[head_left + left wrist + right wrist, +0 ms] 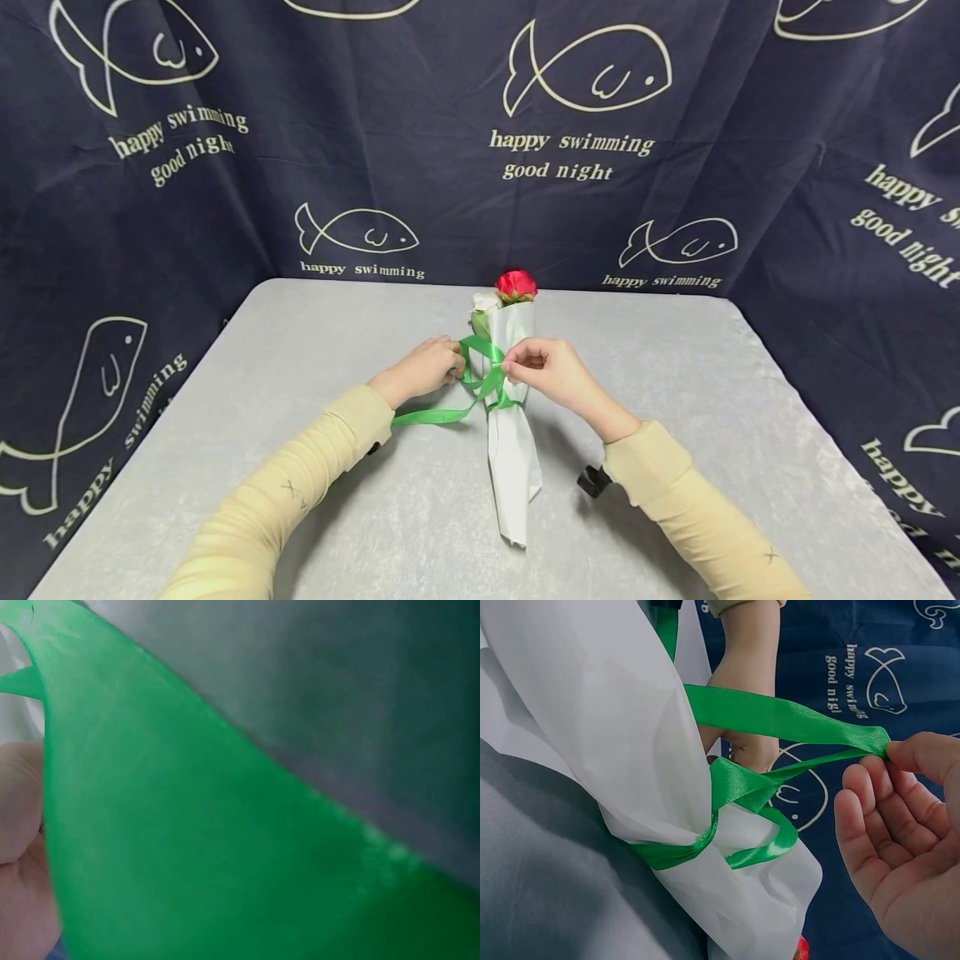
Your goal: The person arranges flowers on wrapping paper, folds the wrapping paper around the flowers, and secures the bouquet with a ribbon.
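A bouquet wrapped in white paper [513, 475] lies lengthwise on the table, with a red rose [516, 285] and a white flower [486, 302] at its far end. Green ribbon [438, 416] circles its middle and forms loops above the wrap. My right hand [551, 368] pinches a ribbon fold between thumb and index finger, the other fingers loosely bent in the right wrist view. On the left side, my left hand [431, 365] grips the ribbon loop with curled fingers. A ribbon tail runs under the left forearm. Close-up ribbon [187, 817] fills most of the left wrist view.
The bouquet rests on a grey cloth-covered table [360, 517]. Dark blue curtains [450, 125] with fish drawings and lettering hang behind and at both sides. A black wrist-camera piece [593, 481] shows below the right cuff.
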Motion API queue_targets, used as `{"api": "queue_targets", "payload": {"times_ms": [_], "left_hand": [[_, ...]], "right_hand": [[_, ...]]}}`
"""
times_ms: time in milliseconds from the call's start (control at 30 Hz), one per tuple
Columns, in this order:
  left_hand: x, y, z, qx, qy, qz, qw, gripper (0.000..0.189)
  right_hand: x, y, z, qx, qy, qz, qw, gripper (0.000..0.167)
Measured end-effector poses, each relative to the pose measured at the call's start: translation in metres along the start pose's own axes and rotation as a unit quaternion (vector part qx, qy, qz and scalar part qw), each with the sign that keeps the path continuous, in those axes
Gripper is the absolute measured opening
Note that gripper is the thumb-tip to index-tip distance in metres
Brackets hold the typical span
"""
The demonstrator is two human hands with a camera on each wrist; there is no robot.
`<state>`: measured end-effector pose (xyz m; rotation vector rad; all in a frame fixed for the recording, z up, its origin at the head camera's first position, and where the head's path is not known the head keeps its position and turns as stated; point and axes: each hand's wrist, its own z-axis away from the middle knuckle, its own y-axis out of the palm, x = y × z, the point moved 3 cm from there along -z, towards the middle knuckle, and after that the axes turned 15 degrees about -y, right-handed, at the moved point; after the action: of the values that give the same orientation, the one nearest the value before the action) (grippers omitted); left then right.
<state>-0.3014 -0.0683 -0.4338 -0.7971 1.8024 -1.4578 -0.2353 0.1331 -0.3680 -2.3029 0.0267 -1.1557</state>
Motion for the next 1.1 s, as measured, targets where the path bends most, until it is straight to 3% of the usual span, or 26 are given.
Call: {"api": "queue_targets", "payload": {"times_ms": [200, 400, 633, 967, 1100], "left_hand": [[0.002, -0.001, 0.000, -0.002, 0.007, 0.005, 1.0000, 0.006], [0.001, -0.003, -0.005, -0.005, 0.020, 0.002, 0.9998, 0.016], [0.000, 0.002, -0.011, 0.026, 0.040, -0.010, 0.9988, 0.030], [0.005, 0.002, -0.011, 0.006, 0.047, -0.038, 0.9981, 0.010], [0.005, -0.008, -0.007, -0.008, 0.036, -0.035, 0.9987, 0.006]], "right_hand": [[0.000, 0.001, -0.001, 0.004, 0.001, 0.000, 1.0000, 0.007], [0.000, 0.001, -0.001, 0.008, -0.002, -0.003, 1.0000, 0.007], [0.001, 0.002, -0.002, 0.015, -0.006, 0.001, 0.9999, 0.004], [0.002, 0.004, -0.004, 0.021, -0.002, 0.003, 0.9998, 0.005], [0.011, 0.003, -0.005, 0.022, 0.004, 0.002, 0.9998, 0.007]]}}
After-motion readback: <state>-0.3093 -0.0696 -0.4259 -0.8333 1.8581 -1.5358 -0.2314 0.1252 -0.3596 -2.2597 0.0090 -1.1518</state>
